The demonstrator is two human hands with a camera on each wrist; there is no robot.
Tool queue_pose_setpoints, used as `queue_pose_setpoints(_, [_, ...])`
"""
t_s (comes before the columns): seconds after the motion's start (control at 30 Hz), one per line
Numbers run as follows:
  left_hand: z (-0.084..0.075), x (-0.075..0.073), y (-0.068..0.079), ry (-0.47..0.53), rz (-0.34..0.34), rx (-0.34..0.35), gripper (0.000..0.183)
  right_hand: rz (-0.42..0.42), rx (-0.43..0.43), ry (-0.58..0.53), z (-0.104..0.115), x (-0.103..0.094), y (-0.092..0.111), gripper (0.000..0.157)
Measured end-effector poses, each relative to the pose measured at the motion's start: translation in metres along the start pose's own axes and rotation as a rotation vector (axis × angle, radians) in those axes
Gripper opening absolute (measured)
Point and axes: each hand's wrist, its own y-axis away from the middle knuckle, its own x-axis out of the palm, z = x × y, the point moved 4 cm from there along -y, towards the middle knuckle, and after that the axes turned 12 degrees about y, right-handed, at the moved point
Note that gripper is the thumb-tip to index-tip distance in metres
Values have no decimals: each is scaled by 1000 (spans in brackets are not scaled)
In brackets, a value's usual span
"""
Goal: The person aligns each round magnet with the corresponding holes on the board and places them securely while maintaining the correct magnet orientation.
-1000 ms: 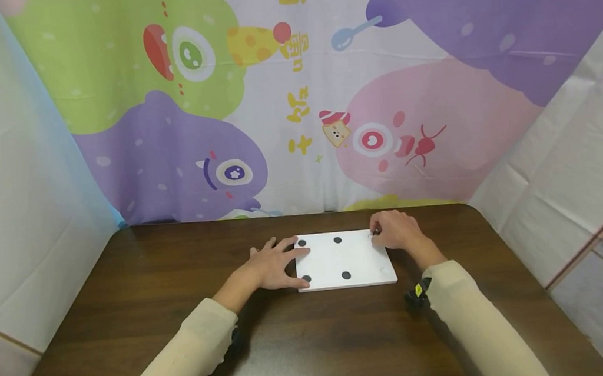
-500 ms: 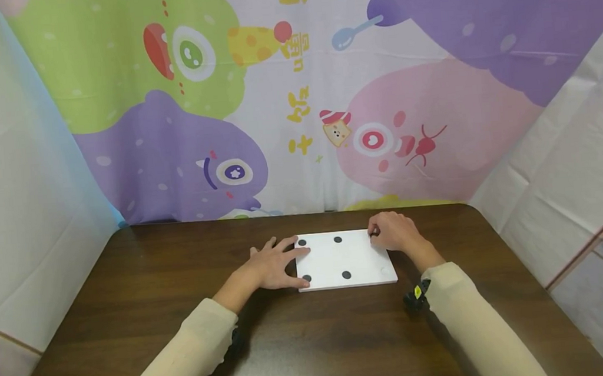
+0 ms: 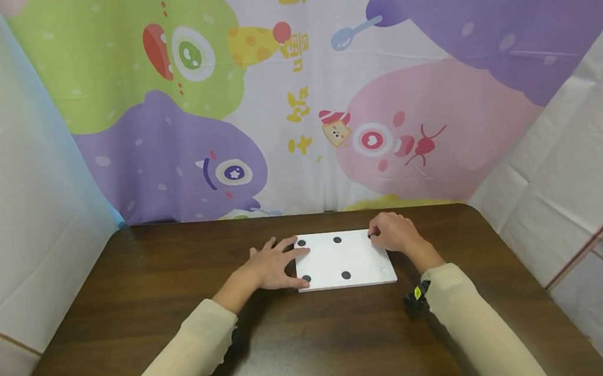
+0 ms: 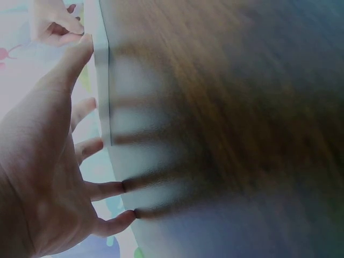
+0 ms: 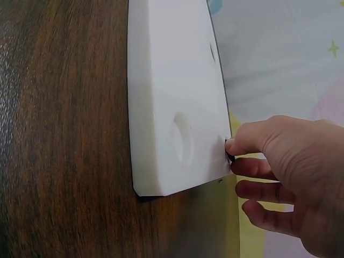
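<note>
A white rectangular board (image 3: 339, 260) lies on the table, with several black round discs on its face, one being the middle front disc (image 3: 346, 275). At its near right corner a shallow round recess (image 5: 184, 138) holds no disc. My left hand (image 3: 273, 267) is spread at the board's left end, thumb and some fingertips on the board, other fingertips on the table. My right hand (image 3: 396, 230) pinches a small black disc (image 5: 230, 157) between thumb and forefinger at the far right corner, over or in the recess there; its fingers hide most of that spot.
The brown wooden table (image 3: 313, 340) surrounds the board. A cartoon-printed curtain (image 3: 294, 94) hangs at the table's back edge, and pale cloths (image 3: 559, 150) stand at both sides. A small black device (image 3: 415, 298) sits at the right wrist.
My right hand has shifted slightly left, bringing the black disc onto the far right recess, whose rim showed a second ago. My left hand and the board stay in place.
</note>
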Motion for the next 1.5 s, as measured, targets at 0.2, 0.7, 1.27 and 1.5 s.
queue_pose_setpoints(0.2, [-2, 0, 1, -7, 3, 2, 92, 2, -8, -7, -1, 1, 2, 11])
queue_pose_setpoints(0.7, [2, 1, 0, 32, 2, 23, 94, -5, -15, -11, -4, 0, 4, 10])
queue_pose_setpoints(1.27, [-1, 0, 0, -7, 1, 1, 90, -49, -12, -11, -15, -3, 9, 8])
queue_pose_setpoints(1.5, [1, 0, 0, 0, 1, -1, 91, -49, 12, 1, -22, -5, 10, 7])
